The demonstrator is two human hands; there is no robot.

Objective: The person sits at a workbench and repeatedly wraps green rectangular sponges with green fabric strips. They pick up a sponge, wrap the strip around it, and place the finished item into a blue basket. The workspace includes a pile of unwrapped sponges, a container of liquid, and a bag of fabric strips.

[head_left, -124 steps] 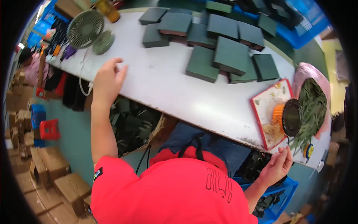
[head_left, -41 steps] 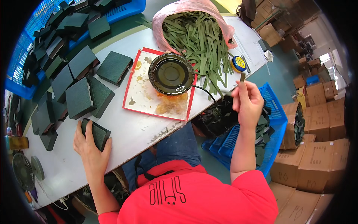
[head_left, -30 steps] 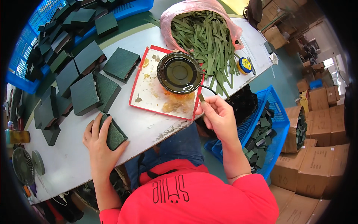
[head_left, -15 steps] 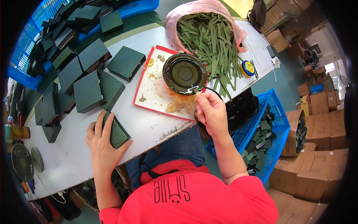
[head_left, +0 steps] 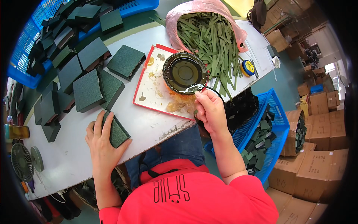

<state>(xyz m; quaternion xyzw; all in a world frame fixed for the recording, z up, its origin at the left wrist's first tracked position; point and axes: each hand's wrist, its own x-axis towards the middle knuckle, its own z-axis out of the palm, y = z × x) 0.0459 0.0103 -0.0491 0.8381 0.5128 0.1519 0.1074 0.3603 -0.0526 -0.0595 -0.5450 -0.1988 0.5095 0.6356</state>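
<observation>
On the white table, my left hand (head_left: 101,143) is closed around a dark green box (head_left: 119,130), thumb along its near edge and fingers over its far left side. My right hand (head_left: 212,114) pinches a short green ribbon strip (head_left: 195,89) at the near right rim of a round black pot (head_left: 165,74). Dark, glossy amber liquid (head_left: 184,72) fills the pot. The strip's tip meets the liquid's edge; how deep it dips I cannot tell. Under the pot lies a red-edged white tray (head_left: 147,93) smeared with yellowish dried residue.
Several green boxes (head_left: 87,91) stand at the left, more in a blue crate (head_left: 22,56) behind. A pink bag (head_left: 173,18) spills green ribbon strips (head_left: 212,44). Beside it sits a blue-yellow tin (head_left: 247,68). A blue basket (head_left: 278,149) and cartons (head_left: 317,164) are at right.
My right hand has shifted slightly up and left, bringing the ribbon strip's tip closer over the pot's rim. My left hand and its box have stayed in place.
</observation>
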